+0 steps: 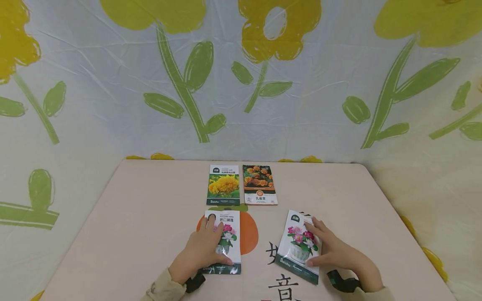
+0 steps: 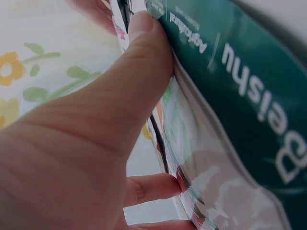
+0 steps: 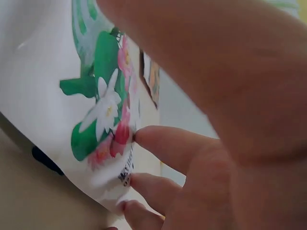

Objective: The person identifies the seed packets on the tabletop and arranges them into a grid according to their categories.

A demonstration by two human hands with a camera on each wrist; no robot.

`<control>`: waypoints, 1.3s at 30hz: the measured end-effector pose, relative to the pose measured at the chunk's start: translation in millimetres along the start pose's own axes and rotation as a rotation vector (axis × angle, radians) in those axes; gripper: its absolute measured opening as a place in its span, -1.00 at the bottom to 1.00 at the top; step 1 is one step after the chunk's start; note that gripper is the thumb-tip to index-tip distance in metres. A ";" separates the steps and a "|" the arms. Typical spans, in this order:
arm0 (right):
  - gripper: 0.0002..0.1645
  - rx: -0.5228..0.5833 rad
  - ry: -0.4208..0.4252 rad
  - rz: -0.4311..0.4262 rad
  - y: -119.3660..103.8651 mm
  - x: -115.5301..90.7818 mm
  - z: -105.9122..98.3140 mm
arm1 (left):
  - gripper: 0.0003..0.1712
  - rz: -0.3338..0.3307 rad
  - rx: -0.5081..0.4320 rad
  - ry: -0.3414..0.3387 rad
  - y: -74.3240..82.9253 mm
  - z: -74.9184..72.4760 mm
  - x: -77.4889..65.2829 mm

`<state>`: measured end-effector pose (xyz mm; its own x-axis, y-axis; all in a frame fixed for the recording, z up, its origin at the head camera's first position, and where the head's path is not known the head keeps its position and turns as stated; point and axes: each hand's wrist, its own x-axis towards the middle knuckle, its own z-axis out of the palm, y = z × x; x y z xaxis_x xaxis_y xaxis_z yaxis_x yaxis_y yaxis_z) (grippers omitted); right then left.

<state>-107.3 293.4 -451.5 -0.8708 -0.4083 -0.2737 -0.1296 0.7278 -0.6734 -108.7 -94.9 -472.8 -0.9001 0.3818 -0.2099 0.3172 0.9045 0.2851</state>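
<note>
Two matching white seed packets with a pink-and-white potted flower picture and dark green bottom band lie near the front. My left hand [image 1: 203, 246] rests spread on the left packet [image 1: 234, 234], its fingertips near the top and its thumb across the lower part. In the left wrist view the thumb [image 2: 139, 62] lies against the green band marked "Beishu". At the right, my right hand [image 1: 333, 248] touches the other packet [image 1: 297, 246], which lies turned at an angle. Several right fingertips [image 3: 144, 136] press on its face near the printed flowers.
Behind these lie a seed packet with a yellow flower [image 1: 224, 184] and one with orange flowers [image 1: 260, 184], side by side. The pale table [image 1: 150, 217] bears a printed orange shape and black characters. A flower-printed sheet [image 1: 301, 133] hangs behind and beside it.
</note>
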 end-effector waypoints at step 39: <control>0.38 -0.048 -0.016 -0.102 -14.5 21.8 22.0 | 0.29 0.017 0.029 0.023 -0.2 1.5 1.2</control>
<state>-113.9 261.8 -462.8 -0.8442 -0.4902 -0.2169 -0.2399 0.7073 -0.6650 -109.4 -94.4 -474.5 -0.9011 0.3927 -0.1838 0.3405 0.9034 0.2608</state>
